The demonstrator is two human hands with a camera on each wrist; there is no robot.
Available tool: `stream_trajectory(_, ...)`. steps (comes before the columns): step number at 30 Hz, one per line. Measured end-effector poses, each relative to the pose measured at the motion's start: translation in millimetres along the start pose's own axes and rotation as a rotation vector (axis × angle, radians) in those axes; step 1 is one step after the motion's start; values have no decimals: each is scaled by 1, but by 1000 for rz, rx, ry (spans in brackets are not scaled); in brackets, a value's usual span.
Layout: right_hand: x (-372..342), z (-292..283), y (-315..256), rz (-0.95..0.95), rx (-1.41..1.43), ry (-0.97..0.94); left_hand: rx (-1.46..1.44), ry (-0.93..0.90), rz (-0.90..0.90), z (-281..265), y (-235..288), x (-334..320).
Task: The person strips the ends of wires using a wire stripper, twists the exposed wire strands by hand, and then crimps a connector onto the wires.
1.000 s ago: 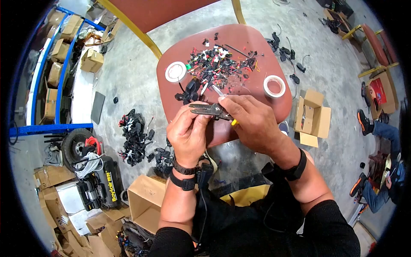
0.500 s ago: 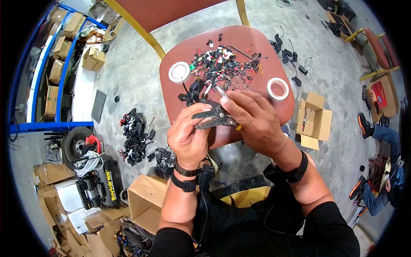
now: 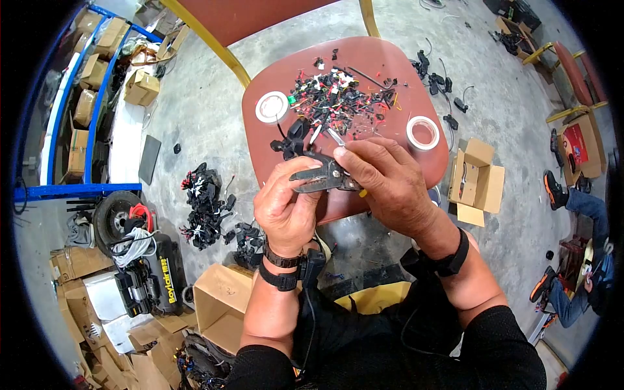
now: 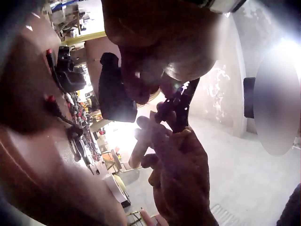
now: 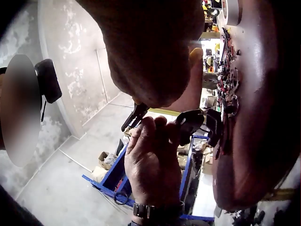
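My right hand (image 3: 398, 188) grips a pair of wire strippers (image 3: 325, 178) with dark metal jaws that point left across the left fingertips; a bit of yellow handle shows under the palm. My left hand (image 3: 286, 209) is close in front, thumb and fingers bent together at the jaws. At its fingertips is a black plastic housing (image 5: 189, 126), pinched there in the right wrist view. The left wrist view shows this black housing (image 4: 115, 89) as a blocky dark shape beside the fingers. What lies between the jaws is hidden by the fingers.
On the red chair seat (image 3: 266, 156) lies a heap of wire and connector scraps (image 3: 338, 94), with a white tape roll (image 3: 272, 107) at left and another tape roll (image 3: 422, 133) at right. Black cable parts (image 3: 205, 205) and an open carton (image 3: 478, 179) are on the floor.
The wire strippers have tilted, their jaws dipping and showing a broader face than a second ago. Over the last half second both hands hold nearly still.
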State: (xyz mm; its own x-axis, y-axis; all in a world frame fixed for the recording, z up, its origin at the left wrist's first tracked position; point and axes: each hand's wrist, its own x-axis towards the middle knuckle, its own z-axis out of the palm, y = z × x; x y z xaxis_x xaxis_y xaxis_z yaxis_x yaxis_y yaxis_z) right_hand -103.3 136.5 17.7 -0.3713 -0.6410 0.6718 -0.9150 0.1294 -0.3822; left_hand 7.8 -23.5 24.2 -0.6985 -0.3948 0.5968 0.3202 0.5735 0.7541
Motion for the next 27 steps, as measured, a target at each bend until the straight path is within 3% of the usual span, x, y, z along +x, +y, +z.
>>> stream_trajectory(7,-1,-2,1,17,-9,-17,21,-19,-94,0,3,-3)
stream_trajectory(22,-1,-4,-2,59,-21,-96,-380,6,-463,10,3,-10)
stream_trajectory(27,-8,2,-8,248,177,-160,-402,12,-482,12,1,-10)
